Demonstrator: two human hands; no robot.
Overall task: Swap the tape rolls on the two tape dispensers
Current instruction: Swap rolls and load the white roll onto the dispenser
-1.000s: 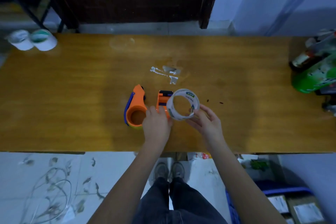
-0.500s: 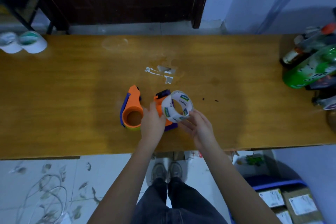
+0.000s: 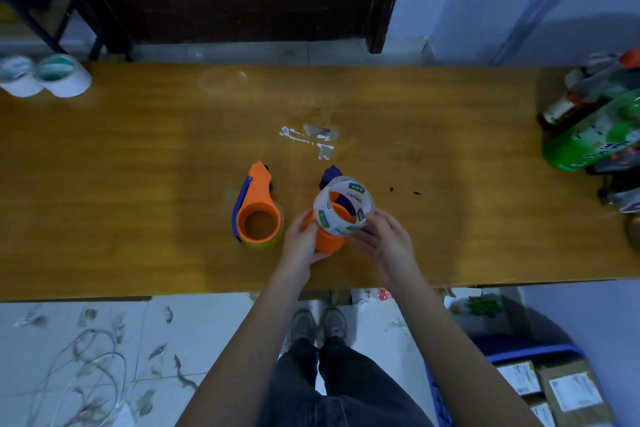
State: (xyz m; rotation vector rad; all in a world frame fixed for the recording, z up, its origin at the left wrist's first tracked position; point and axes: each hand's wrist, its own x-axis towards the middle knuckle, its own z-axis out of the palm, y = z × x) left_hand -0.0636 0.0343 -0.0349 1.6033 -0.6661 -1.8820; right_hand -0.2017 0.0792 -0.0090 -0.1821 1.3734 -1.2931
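Note:
Two orange-and-blue tape dispensers are near the front middle of the wooden table (image 3: 138, 184). The left dispenser (image 3: 258, 208) lies flat with a yellowish tape roll (image 3: 277, 236) under its hub. My left hand (image 3: 301, 239) grips the orange hub of the right dispenser (image 3: 329, 237). A clear tape roll (image 3: 343, 206) with blue-green labels sits tilted over the top of that hub, partly lifted off it. My right hand (image 3: 384, 243) holds this roll by its right rim.
Two white tape rolls (image 3: 45, 74) lie at the table's far left corner. Bottles, one green (image 3: 592, 146), crowd the right end. Torn tape scraps (image 3: 311, 139) stick to the table beyond the dispensers. Boxes (image 3: 554, 388) and wire litter the floor below.
The right dispenser has been tipped up so its hub faces me. The clear roll has come over the hub, and both hands moved slightly nearer the table's front edge.

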